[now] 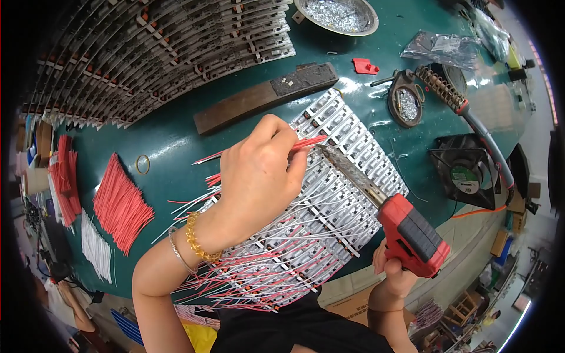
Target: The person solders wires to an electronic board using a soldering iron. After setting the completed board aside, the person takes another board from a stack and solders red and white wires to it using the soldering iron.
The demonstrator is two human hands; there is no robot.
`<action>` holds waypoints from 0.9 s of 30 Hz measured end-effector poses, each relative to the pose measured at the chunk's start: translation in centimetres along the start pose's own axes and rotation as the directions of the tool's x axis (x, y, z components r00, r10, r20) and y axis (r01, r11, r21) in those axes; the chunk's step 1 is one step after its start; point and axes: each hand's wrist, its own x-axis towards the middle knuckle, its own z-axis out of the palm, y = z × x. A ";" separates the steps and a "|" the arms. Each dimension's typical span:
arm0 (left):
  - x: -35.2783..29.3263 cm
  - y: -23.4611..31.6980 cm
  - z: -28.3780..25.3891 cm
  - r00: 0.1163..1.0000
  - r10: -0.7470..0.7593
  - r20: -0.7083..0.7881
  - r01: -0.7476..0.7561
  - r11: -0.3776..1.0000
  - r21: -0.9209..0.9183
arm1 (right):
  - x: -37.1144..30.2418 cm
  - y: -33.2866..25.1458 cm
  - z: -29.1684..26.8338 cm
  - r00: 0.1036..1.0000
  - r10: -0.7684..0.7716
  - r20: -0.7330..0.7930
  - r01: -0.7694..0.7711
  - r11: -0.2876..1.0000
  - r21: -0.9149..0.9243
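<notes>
My left hand (pixel 259 173) reaches over a panel of small metal-framed parts (pixel 362 156) set in rows. Its thumb and fingers pinch several thin red wires (pixel 308 142), whose ends lie at the upper part of the panel. My right hand (pixel 395 275) is wrapped round the handle of a red and black soldering gun (pixel 415 238). The gun's dark tip meets or nearly meets the wire ends; contact cannot be made out. Red and white wires (pixel 259 270) trail off the nearer rows toward me.
Bundles of red wires (pixel 123 203) and white wires (pixel 96 247) lie left. A dark bar (pixel 241 109) sits beyond the panel, near stacked panels (pixel 176 53) and a metal bowl (pixel 353 32). Right are a soldering iron stand (pixel 441 85) and a fan (pixel 465 170). Another person's arm (pixel 76 306) shows lower left.
</notes>
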 end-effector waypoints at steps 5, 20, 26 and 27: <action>0.0 0.1 0.0 1.000 -0.006 0.003 0.006 1.000 0.005 | -0.4 -0.2 0.2 0.998 -0.015 -0.054 0.016 1.000 0.008; 0.5 -0.3 -1.6 0.939 0.294 -0.177 -0.281 0.955 0.099 | -0.8 0.1 0.7 0.986 -0.141 -0.093 0.163 0.942 0.293; 0.4 2.6 -2.7 0.957 -0.112 0.269 0.112 0.994 0.015 | -0.7 -1.0 0.9 0.992 -0.108 -0.063 0.122 0.937 0.328; 0.4 2.1 -1.9 0.984 -0.042 0.171 0.053 0.996 -0.065 | -0.8 -1.0 1.0 0.992 -0.100 -0.076 0.119 0.941 0.318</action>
